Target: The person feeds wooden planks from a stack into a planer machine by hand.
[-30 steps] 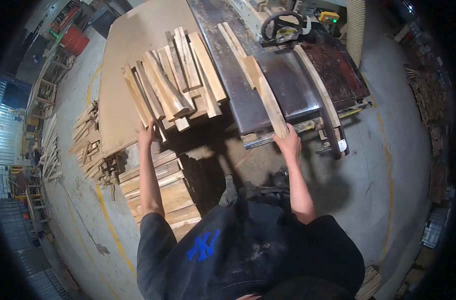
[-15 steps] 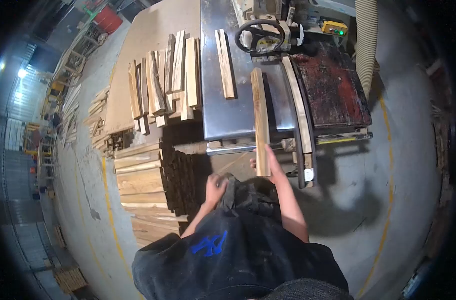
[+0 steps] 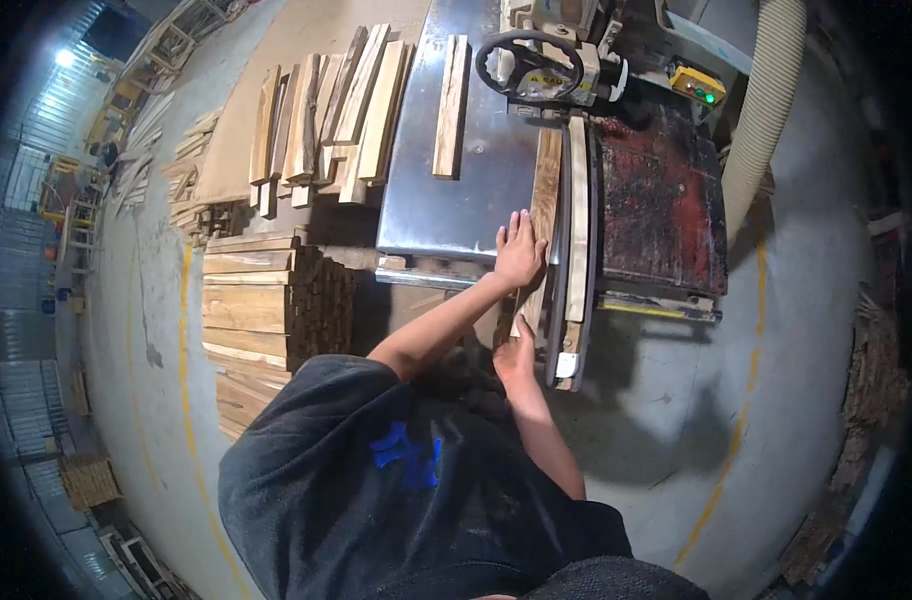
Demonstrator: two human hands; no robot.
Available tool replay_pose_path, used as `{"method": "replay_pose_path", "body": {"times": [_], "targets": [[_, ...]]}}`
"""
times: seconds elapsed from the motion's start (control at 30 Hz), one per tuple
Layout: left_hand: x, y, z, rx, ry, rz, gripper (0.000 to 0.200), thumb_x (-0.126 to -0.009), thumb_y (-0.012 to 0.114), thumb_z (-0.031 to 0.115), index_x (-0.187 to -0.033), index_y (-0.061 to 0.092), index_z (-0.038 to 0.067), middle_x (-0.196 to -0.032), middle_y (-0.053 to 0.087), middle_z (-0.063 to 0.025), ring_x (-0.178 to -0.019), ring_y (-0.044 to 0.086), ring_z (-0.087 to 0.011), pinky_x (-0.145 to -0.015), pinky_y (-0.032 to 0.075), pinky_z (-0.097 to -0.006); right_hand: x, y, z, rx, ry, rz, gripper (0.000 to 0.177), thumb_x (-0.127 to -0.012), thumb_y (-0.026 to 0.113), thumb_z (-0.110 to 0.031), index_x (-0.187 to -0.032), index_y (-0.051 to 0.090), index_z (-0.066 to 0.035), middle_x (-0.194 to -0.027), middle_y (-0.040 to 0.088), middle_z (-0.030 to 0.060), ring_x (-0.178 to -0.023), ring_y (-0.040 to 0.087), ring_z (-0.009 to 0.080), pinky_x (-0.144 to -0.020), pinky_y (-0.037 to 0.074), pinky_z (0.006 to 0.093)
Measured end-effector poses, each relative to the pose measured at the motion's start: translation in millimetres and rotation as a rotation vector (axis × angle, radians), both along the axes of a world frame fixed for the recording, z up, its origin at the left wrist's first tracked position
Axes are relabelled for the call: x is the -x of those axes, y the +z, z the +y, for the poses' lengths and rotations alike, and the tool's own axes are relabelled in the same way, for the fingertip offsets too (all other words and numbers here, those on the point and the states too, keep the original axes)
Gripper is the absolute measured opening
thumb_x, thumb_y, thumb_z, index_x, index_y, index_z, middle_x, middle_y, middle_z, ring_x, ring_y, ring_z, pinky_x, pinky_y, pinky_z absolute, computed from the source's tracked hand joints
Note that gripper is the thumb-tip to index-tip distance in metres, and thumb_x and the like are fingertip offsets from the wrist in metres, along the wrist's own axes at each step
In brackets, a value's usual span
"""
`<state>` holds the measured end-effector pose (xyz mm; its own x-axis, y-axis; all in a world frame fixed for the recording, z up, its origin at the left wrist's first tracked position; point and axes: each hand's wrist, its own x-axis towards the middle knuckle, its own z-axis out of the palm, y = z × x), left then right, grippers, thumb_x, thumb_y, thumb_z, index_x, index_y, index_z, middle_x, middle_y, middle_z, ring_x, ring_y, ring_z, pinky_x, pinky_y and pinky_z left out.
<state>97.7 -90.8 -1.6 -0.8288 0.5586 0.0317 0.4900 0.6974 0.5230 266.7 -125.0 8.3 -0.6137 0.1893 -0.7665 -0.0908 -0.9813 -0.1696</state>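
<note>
Machine label (image 3: 549, 79) — "CAU…", it seems; shirt (image 3: 326, 490) — creased blue letters (image 3: 410, 456), unreadable.

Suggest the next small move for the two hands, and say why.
I'd probably slide the wood strip gently forward along the dark curved guide. It lies beside the guide, its far end pointing toward the machine, with the left hand spread against it and the right hand at its near end.

Your wooden strip (image 3: 545, 195) | long, narrow, brown, darker-grained | lengthwise on the metal table (image 3: 476, 215), end nearest you past its edge | just beside the dark curved rail (image 3: 558, 300) | partly covered
</note>
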Motion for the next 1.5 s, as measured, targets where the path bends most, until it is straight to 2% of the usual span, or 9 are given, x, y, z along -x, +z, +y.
{"method": "replay_pose_path", "body": {"times": [0.3, 0.4, 0.9, 1.1, 1.2, 1.3, 1.4, 1.47, 1.5], "targets": [[67.3, 16.9, 73.7, -0.097, 0.185, 0.021, 0.062, -0.096, 0.039, 0.03, -0.143, 0.021, -0.007, -0.147, 0.03, -0.0209, -0.14, 0.023, -0.0299, -0.113, 0.018, -0.0467, 61.1, -7.1, 66.6, -0.423, 0.479, -0.362, 0.06, -0.091, 0.045, -0.061, -0.113, 0.058, -0.007, -0.094, 0.067, 0.0095, -0.075, 0.066, 0.0225, -0.06, 0.049, 0.0342], [89.1, 19.8, 84.6, -0.098, 0.191, 0.031, 0.061, -0.096, 0.038, 0.028, -0.142, 0.022, -0.008, -0.147, 0.032, -0.0209, -0.139, 0.025, -0.0304, -0.112, 0.019, -0.0457, 89.2, -21.9, 77.5, -0.487, 0.468, -0.619, 0.051, -0.093, 0.046, -0.057, -0.075, 0.052, -0.01, -0.052, 0.041, -0.0012, -0.042, 0.04, 0.0146, -0.04, 0.032, 0.0286], [204.9, 18.7, 128.7, -0.459, 0.357, 0.054, 0.038, -0.087, 0.055, 0.025, -0.117, 0.056, 0.001, -0.134, 0.035, -0.0324, -0.129, 0.03, -0.0447, -0.104, 0.027, -0.0516, 216.1, 27.4, 137.8, -0.337, 0.444, -0.513, 0.052, -0.091, 0.043, -0.062, -0.064, 0.032, -0.019, -0.05, 0.023, -0.007, -0.038, 0.022, 0.0072, -0.033, 0.016, 0.0229], [248.8, 63.8, -23.8, -0.761, 0.262, 0.237, 0.027, -0.071, 0.069, 0.012, -0.098, 0.066, 0.011, -0.128, 0.048, -0.0209, -0.12, 0.044, -0.0401, -0.097, 0.036, -0.0499, 233.6, 18.7, 160.2, -0.269, 0.398, -0.241, 0.044, -0.094, 0.048, -0.052, -0.068, 0.038, -0.018, -0.053, 0.03, -0.0059, -0.041, 0.026, 0.0074, -0.037, 0.02, 0.0223], [277.6, 69.9, -118.5, -0.359, 0.532, 0.316, 0.046, -0.073, 0.071, 0.016, -0.116, 0.058, 0.008, -0.132, 0.04, -0.0281, -0.123, 0.037, -0.0445, -0.102, 0.03, -0.0536, 244.0, 6.5, 173.4, -0.255, 0.347, -0.133, 0.044, -0.092, 0.051, -0.054, -0.069, 0.041, -0.018, -0.052, 0.031, -0.0059, -0.041, 0.029, 0.0072, -0.037, 0.021, 0.021], [292.9, 57.2, -191.6, 0.012, 0.425, 0.294, 0.052, -0.076, 0.071, 0.024, -0.125, 0.054, 0.013, -0.138, 0.033, -0.0272, -0.13, 0.029, -0.0436, -0.104, 0.028, -0.0529, 256.0, -8.8, 183.9, -0.317, 0.395, -0.067, 0.051, -0.087, 0.051, -0.063, -0.068, 0.043, -0.016, -0.057, 0.038, -0.0038, -0.046, 0.039, 0.008, -0.037, 0.028, 0.0211], [294.1, 44.8, -206.5, -0.159, 0.383, 0.327, 0.048, -0.079, 0.067, 0.025, -0.124, 0.055, 0.011, -0.137, 0.039, -0.0201, -0.132, 0.028, -0.0396, -0.104, 0.029, -0.0512, 285.4, 4.3, 147.7, -0.408, 0.211, -0.24, 0.052, -0.087, 0.051, -0.062, -0.067, 0.046, -0.015, -0.06, 0.048, 0.0012, -0.049, 0.044, 0.0114, -0.039, 0.034, 0.0226], [292.7, 46.6, -203.9, -0.141, 0.371, 0.31, 0.047, -0.08, 0.066, 0.023, -0.123, 0.055, 0.009, -0.131, 0.045, -0.0189, -0.132, 0.028, -0.0393, -0.103, 0.03, -0.0517, 285.5, 5.5, 121.4, -0.348, 0.377, -0.102, 0.06, -0.087, 0.05, -0.063, -0.105, 0.054, -0.006, -0.088, 0.062, 0.0183, -0.069, 0.062, 0.0256, -0.05, 0.048, 0.0279], [291.7, 48.5, -203.4, -0.142, 0.38, 0.309, 0.047, -0.08, 0.066, 0.023, -0.123, 0.055, 0.009, -0.126, 0.05, -0.018, -0.132, 0.028, -0.0391, -0.102, 0.031, -0.0521, 286.3, 26.3, 95.1, -0.283, 0.428, -0.149, 0.068, -0.088, 0.049, -0.062, -0.125, 0.034, -0.007, -0.107, 0.055, 0.0261, -0.084, 0.061, 0.0353, -0.06, 0.052, 0.033]]}}
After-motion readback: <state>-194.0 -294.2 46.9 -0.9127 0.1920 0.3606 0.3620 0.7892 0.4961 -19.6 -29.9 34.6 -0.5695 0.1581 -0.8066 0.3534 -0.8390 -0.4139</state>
